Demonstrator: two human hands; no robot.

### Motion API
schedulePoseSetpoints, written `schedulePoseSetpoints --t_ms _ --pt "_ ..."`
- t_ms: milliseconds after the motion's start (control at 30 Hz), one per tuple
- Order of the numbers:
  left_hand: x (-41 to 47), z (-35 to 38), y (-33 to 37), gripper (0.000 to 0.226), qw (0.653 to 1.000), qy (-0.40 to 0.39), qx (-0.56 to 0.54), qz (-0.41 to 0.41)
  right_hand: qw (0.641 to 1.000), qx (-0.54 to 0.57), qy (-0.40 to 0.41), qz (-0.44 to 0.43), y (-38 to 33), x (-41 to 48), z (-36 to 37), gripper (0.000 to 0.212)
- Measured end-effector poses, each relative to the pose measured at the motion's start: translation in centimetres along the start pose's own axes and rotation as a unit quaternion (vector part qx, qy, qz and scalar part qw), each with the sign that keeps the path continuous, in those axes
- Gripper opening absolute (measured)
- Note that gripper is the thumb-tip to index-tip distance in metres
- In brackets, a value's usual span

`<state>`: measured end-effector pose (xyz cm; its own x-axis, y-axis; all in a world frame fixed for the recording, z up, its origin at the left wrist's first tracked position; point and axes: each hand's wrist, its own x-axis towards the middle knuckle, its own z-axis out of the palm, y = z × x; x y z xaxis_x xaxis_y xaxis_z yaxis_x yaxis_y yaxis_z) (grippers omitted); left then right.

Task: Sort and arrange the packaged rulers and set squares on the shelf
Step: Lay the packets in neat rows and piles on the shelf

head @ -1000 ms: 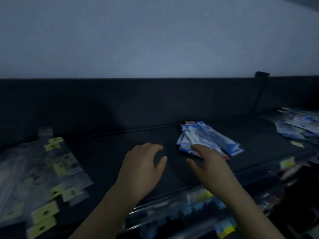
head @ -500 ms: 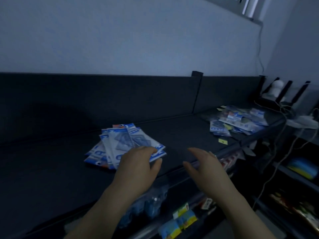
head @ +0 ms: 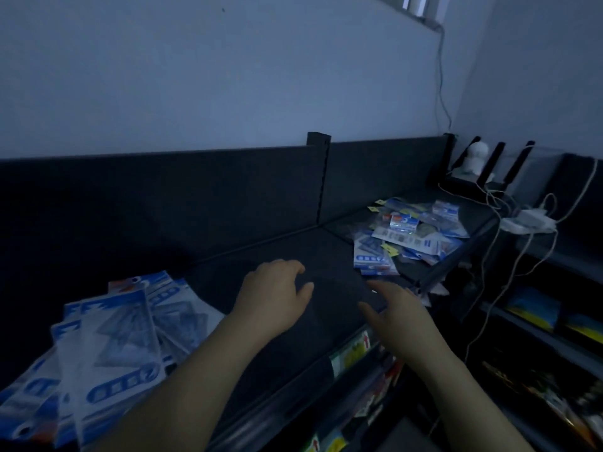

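A fanned stack of blue-and-white set square packets (head: 114,337) lies on the dark shelf (head: 326,256) at the lower left. A second, messy heap of ruler packets (head: 404,236) sits on the shelf's right section. My left hand (head: 274,298) hovers palm down over bare shelf between the two piles, fingers apart and holding nothing. My right hand (head: 398,318) is at the shelf's front edge, open and empty, pointing toward the right heap.
A vertical divider post (head: 321,177) splits the shelf's back panel. A white figurine (head: 473,158), a black router and tangled white cables (head: 522,220) crowd the far right. Lower shelves with coloured goods (head: 352,353) run beneath the front edge.
The view has swung right: the set square stack slid from centre to lower left, and the right heap came closer. Both hands left the stack and now sit over bare shelf.
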<state>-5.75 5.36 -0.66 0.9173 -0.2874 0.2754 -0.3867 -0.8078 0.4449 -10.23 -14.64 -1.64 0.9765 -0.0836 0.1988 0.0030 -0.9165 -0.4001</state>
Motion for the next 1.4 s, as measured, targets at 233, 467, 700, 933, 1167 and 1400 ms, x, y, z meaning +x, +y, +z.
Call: schedulePoseSetpoints --t_ms 233,467,700,933,1167,1400 --pt "7.7 4.5 1.4 0.037 0.997 -0.069 -0.034 -0.033 0.999 -0.008 0.000 0.045 5.5 5.7 0.5 0.036" --pt "13.6 10.3 2.3 0.044 0.983 -0.101 -0.095 -0.122 0.999 -0.037 -0.022 0.017 11.4 13.5 2.0 0.039" --pt "17.9 13.5 3.1 0.009 0.967 -0.039 -0.173 -0.184 0.986 -0.044 -0.113 -0.117 13.1 17.0 4.2 0.032" --pt "18.8 14.8 1.5 0.044 0.976 -0.003 -0.059 -0.210 0.969 0.105 -0.104 -0.198 13.2 17.2 4.8 0.033" --pt "18.6 13.9 0.0 0.061 0.964 -0.052 0.094 -0.243 0.995 0.020 -0.016 -0.099 14.8 19.2 5.2 0.014" --pt "19.0 11.1 0.4 0.088 0.939 -0.110 -0.001 -0.325 0.995 -0.082 -0.051 -0.019 12.5 20.9 5.0 0.072"
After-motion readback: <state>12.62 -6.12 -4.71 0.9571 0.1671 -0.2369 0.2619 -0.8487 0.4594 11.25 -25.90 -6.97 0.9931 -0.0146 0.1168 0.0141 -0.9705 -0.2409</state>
